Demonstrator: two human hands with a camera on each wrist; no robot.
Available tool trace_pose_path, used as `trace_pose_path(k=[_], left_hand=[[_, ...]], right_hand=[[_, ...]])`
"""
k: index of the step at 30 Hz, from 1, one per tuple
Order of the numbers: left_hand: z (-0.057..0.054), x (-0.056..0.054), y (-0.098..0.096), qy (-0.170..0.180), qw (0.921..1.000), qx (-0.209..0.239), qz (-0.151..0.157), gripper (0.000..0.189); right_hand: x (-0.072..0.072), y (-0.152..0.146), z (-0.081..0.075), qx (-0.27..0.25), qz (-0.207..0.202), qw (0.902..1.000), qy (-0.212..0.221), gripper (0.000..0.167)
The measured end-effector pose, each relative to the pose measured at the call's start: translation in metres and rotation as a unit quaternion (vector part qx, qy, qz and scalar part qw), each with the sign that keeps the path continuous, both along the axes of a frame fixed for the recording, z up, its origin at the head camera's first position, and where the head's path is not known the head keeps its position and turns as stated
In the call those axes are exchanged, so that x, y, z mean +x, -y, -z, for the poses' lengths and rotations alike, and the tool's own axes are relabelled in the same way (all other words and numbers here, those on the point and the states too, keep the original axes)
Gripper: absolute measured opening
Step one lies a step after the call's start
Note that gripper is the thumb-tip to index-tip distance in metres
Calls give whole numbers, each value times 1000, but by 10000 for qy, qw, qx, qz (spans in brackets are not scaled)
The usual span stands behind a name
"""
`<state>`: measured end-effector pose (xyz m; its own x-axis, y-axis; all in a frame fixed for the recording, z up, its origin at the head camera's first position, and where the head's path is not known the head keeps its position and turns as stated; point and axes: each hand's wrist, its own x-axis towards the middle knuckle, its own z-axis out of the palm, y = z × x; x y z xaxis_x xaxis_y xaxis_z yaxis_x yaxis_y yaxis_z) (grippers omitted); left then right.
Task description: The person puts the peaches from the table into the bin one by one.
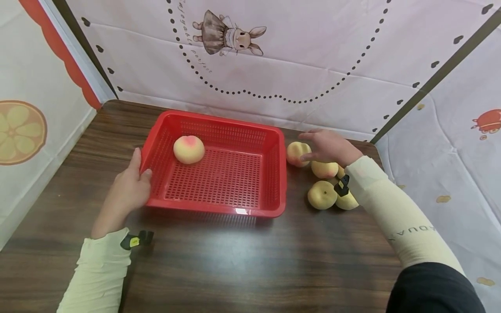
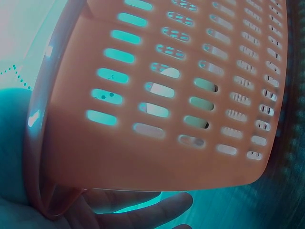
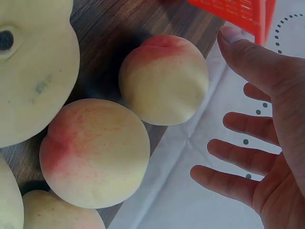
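A red plastic basket point(image 1: 219, 208) with slotted walls stands on the table, one yellow peach with a pink top point(image 1: 188, 149) inside it at the left. My left hand point(image 1: 127, 187) holds the basket's left rim; in the left wrist view its fingers point(image 2: 157, 210) extend outside the slotted wall. To the right of the basket, my right hand point(image 1: 328, 147) hovers with spread fingers over a peach point(image 1: 295, 153) beside the basket wall. In the right wrist view that hand point(image 3: 271, 129) is apart from the nearest peach point(image 3: 164, 81) and holds nothing.
Several more peaches, among them a yellow one point(image 1: 322, 195), cluster under and in front of the right wrist, some partly hidden. The dark wooden table point(image 1: 235, 269) meets a printed white cloth point(image 1: 313, 52) behind and at both sides.
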<state>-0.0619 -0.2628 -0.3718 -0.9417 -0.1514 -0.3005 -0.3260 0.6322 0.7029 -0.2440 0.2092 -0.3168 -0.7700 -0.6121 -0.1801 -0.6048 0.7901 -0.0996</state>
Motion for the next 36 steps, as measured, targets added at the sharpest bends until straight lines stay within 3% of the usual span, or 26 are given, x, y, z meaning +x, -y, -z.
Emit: trace_pose_path(k=[12, 30, 36], left_hand=[[-1, -3, 1, 72, 10000, -36, 14, 82], [2, -1, 2, -26, 9999, -94, -52, 82], [2, 0, 3, -9, 10000, -78, -24, 82]], right_hand=[[-9, 6, 21, -8, 89, 9996, 256, 71], [-15, 19, 45, 434, 940, 9891, 1044, 95], [-20, 24, 54, 541, 863, 9892, 1055, 96]])
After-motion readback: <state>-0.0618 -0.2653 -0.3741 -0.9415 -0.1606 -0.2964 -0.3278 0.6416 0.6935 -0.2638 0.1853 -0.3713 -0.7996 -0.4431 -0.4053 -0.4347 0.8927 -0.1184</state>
